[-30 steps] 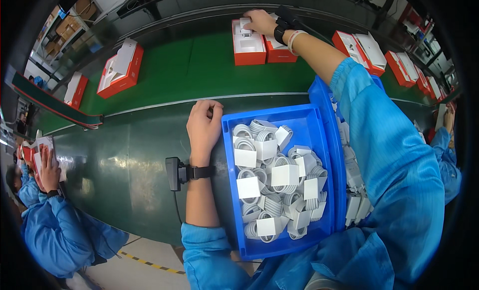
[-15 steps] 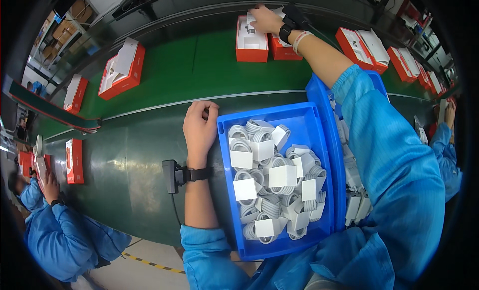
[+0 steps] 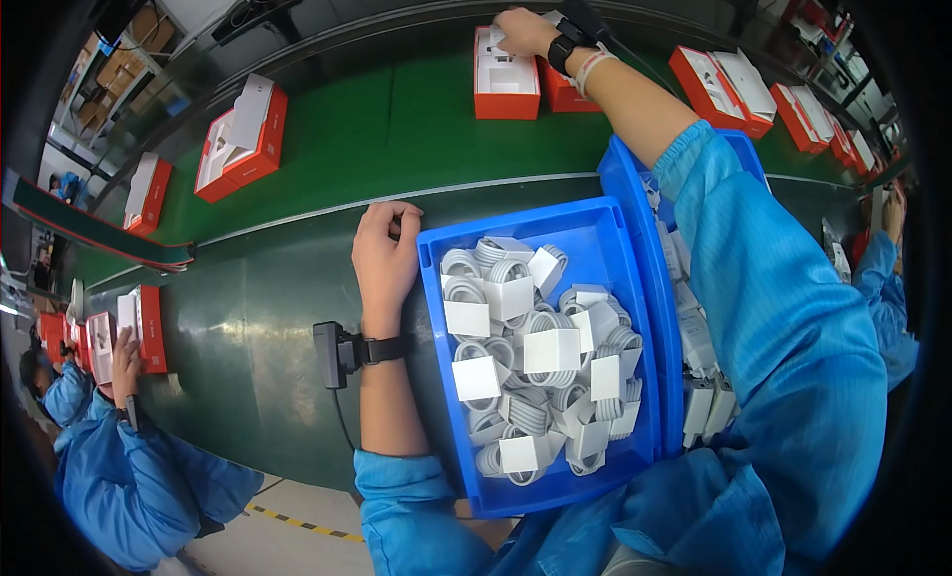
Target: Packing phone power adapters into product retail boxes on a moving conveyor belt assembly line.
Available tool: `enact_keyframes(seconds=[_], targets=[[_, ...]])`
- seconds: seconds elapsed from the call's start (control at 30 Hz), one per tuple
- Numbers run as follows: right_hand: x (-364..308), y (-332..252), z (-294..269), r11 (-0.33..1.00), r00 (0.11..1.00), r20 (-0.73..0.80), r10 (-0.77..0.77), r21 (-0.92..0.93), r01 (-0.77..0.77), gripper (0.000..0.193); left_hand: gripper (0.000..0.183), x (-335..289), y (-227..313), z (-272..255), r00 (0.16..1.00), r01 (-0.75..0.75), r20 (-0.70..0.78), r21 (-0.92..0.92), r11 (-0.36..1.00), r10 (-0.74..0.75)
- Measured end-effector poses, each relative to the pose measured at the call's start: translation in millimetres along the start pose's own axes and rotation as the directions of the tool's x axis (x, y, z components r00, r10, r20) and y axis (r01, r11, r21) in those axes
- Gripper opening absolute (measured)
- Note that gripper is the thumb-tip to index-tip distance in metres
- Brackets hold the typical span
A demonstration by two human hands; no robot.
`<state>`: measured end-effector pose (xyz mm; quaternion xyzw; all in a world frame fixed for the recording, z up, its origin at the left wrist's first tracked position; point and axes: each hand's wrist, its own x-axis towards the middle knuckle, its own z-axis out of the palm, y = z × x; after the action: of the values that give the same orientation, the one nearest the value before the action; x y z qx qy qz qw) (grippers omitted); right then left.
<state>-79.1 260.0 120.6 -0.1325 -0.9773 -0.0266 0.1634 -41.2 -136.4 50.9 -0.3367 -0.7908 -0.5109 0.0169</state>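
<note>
My right hand [image 3: 526, 31] reaches across to the far belt, over the back part of an open red box [image 3: 506, 102] with a white insert. Its fingers are bent down and pressed together at the insert; what they hold, if anything, is hidden. My left hand [image 3: 387, 247] rests on the near table in a loose fist, with nothing visible in it. Just right of it stands a blue bin [image 3: 595, 229] of coiled white cables [image 3: 550, 350] in white paper wraps. A second blue bin [image 3: 620, 170], partly under my right arm, holds white blocky pieces [image 3: 697, 407].
More red boxes with raised white flaps line the green belt [image 3: 347, 130], one [image 3: 243, 145] at left and one [image 3: 722, 90] at right. A dark guide bar [image 3: 99, 231] juts in from the left. A co-worker's hand [image 3: 126, 366] is beside a red box [image 3: 151, 328]; another person's sleeve [image 3: 878, 279] shows at right.
My right hand stays at the same open box, its fingers slightly shifted. At left, the co-worker's hand has moved right, and white pieces now show beside the red box there.
</note>
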Motion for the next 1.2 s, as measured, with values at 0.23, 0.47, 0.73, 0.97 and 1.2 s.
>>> enact_keyframes(seconds=[0.23, 0.47, 0.73, 0.97, 1.2], targets=[[-1, -3, 4, 0.996, 0.998, 0.04, 0.053, -0.069, -0.05, 0.022, 0.011, -2, -2, -2, 0.998, 0.061, 0.012, -0.002, 0.998, -0.061], [-13, -3, -9, 0.997, 0.986, 0.147, 0.075, -0.018, -0.073, 0.04, 0.013, 1, 2, 3, 0.997, 0.081, 0.013, -0.008, 0.997, -0.081], [-117, -147, -137, 0.551, 0.659, 0.086, -0.747, 0.635, 0.542, 0.016, 0.016, -4, -6, -9, 0.996, 0.09, -0.001, 0.054, 0.994, -0.09], [-248, -173, -155, 0.702, 0.7, 0.182, -0.69, 0.404, 0.587, 0.025, 0.017, 4, 2, 1, 1.0, 0.022, 0.001, 0.023, 0.999, -0.022], [-267, -186, -151, 0.794, 0.814, 0.19, -0.549, 0.424, 0.436, 0.031, 0.018, 0, 1, -2, 1.0, 0.019, -0.011, 0.044, 0.999, -0.018]])
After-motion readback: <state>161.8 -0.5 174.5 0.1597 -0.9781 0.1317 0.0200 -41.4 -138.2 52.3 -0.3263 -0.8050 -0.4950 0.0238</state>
